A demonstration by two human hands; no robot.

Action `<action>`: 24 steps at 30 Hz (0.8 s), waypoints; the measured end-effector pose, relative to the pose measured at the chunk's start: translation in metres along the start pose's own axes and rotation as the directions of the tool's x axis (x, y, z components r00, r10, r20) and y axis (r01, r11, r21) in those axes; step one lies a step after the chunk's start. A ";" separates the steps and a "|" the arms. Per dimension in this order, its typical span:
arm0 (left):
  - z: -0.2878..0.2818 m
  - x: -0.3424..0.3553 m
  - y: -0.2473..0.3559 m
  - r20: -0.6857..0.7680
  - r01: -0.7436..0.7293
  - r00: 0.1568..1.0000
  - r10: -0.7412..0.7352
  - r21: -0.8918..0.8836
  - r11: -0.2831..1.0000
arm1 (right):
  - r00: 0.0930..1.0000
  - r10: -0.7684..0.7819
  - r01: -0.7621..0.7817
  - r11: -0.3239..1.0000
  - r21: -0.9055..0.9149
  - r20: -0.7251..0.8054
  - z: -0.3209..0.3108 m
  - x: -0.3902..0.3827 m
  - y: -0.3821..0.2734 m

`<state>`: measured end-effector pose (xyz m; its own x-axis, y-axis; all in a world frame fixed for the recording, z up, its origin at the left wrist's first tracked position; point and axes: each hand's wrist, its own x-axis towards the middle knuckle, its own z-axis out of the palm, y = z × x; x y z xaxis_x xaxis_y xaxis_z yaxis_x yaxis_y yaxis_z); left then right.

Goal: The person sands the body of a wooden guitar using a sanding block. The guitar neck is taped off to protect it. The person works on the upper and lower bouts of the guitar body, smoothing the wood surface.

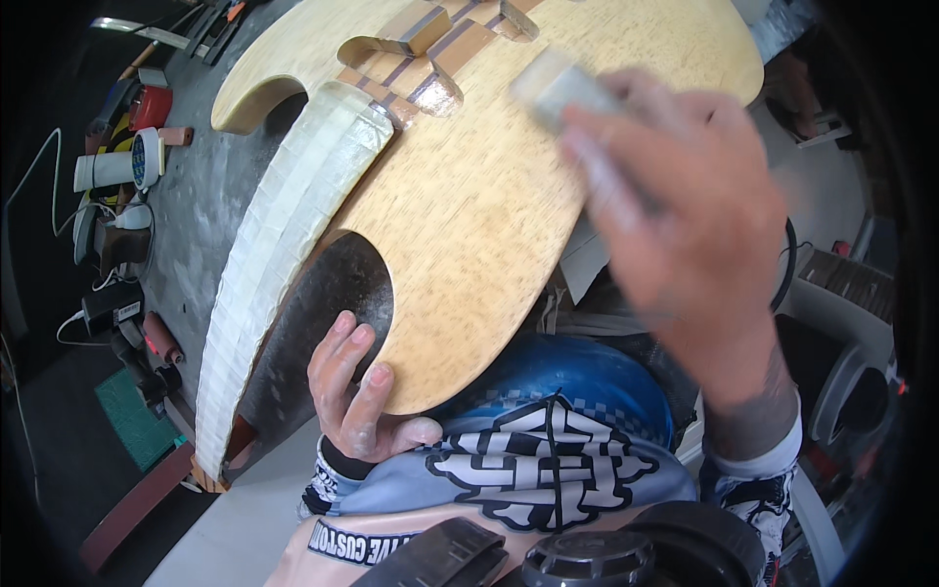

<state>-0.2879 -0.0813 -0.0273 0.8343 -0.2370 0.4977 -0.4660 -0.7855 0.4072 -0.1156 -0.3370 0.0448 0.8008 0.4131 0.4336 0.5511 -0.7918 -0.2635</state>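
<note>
An unfinished guitar body of pale, speckled wood lies on the dark workbench, with routed pockets across darker laminated strips at its centre. Its neck is wrapped in whitish tape and slants down to the lower left. My left hand grips the rounded horn nearest me, its dusty fingers around the cutaway edge. Over the upper right of the body, my right hand is closed around a pale grey block, apparently a sanding block. Both are blurred, and the block's underside is hidden.
Along the bench's left side lie a red tool, a roll of tape, cables and other tools. A green cutting mat is at lower left. Grey and black equipment stands at right.
</note>
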 end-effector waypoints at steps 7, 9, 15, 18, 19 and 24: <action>0.001 0.001 0.000 0.000 0.002 1.000 -0.002 -0.014 1.000 | 0.967 0.246 -0.239 0.967 0.094 -0.074 0.007 0.012 0.051; 0.001 0.001 -0.001 -0.001 0.004 1.000 -0.004 -0.018 1.000 | 0.996 0.005 -0.003 1.000 0.020 -0.085 0.010 0.002 0.036; 0.000 0.001 -0.001 -0.015 -0.003 1.000 0.002 -0.045 0.999 | 0.971 0.181 -0.192 0.980 -0.057 -0.156 0.008 0.010 0.059; 0.002 0.000 -0.001 -0.031 -0.012 0.999 0.010 -0.058 0.998 | 0.993 0.078 -0.082 0.996 -0.041 -0.094 0.004 0.004 0.046; 0.002 0.001 -0.001 -0.035 -0.014 0.999 0.012 -0.065 0.998 | 0.997 0.043 -0.045 0.999 -0.030 -0.068 0.001 0.001 0.036; 0.001 0.002 -0.001 -0.035 -0.024 0.999 0.021 -0.075 0.997 | 0.965 0.248 -0.246 0.969 0.034 -0.089 0.008 0.017 0.059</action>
<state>-0.2859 -0.0811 -0.0275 0.8135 -0.2335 0.5326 -0.5064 -0.7347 0.4514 -0.0678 -0.3734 0.0292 0.8881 0.1622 0.4300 0.3451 -0.8533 -0.3908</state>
